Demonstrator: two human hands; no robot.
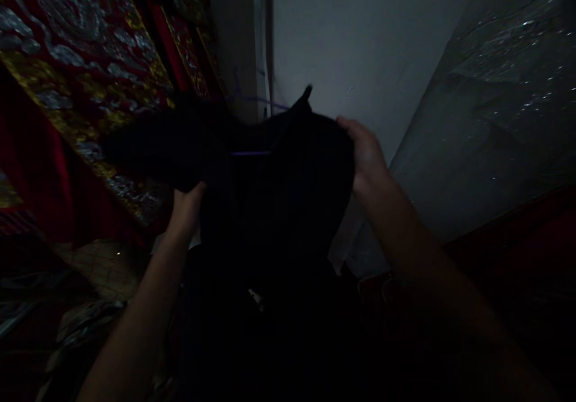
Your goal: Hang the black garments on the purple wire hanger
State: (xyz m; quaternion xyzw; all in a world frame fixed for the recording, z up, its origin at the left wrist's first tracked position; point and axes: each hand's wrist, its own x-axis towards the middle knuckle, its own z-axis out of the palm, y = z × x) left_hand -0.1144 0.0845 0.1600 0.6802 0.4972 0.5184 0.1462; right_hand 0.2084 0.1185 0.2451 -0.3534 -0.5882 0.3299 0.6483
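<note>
A dark, nearly black garment (288,192) with an open neckline hangs upright in the middle of the head view. Inside its neck runs a thin purple clothes hanger (249,153); the hook shows faintly above the collar. My left hand (188,204) grips the garment's left side below the sleeve, thumb on the front, other fingers behind the cloth. At the right shoulder my right hand (363,153) is closed on the fabric, its fingertips partly hidden. The garment's lower part fades into darkness.
Red cloth with gold and silver embroidery (85,60) hangs at the left. Behind the garment stands a pale wall (360,42), and clear plastic sheeting (504,108) covers the right side. Dim, cluttered items (85,330) lie at lower left.
</note>
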